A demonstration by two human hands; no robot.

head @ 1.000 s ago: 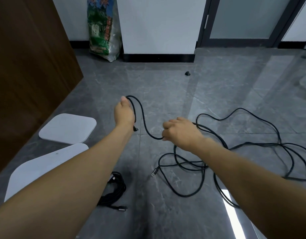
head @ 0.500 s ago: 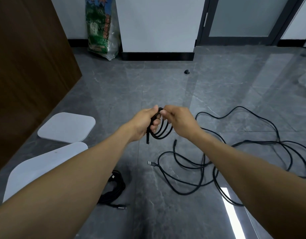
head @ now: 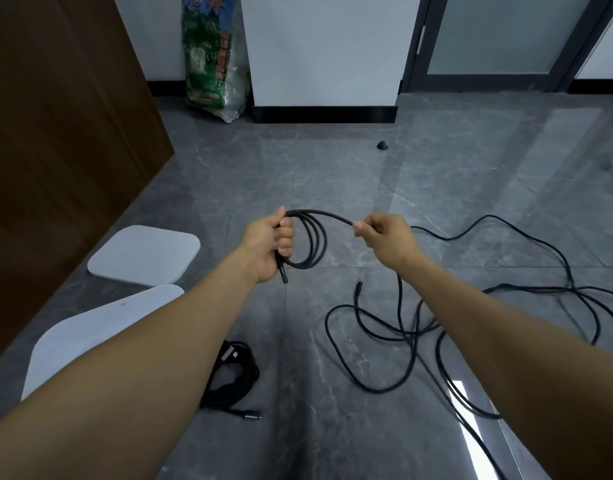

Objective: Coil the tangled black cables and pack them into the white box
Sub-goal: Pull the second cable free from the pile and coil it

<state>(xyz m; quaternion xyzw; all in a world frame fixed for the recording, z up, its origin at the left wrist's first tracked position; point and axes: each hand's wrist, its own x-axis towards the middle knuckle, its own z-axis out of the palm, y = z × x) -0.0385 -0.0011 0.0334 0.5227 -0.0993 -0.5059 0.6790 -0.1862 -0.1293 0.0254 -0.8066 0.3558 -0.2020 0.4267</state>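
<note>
Coiling the cable, midair
My left hand (head: 267,244) grips the upright coil (head: 310,239), plug end down; right hand (head: 384,239) pinches the strand running left-right.

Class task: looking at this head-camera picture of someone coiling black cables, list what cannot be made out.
- White rounded box piece, head view: near part hidden by the left forearm.
- Tangled black cable on the floor: cut off by the right edge.
- Green printed bag: top cropped, print blurred.
</note>
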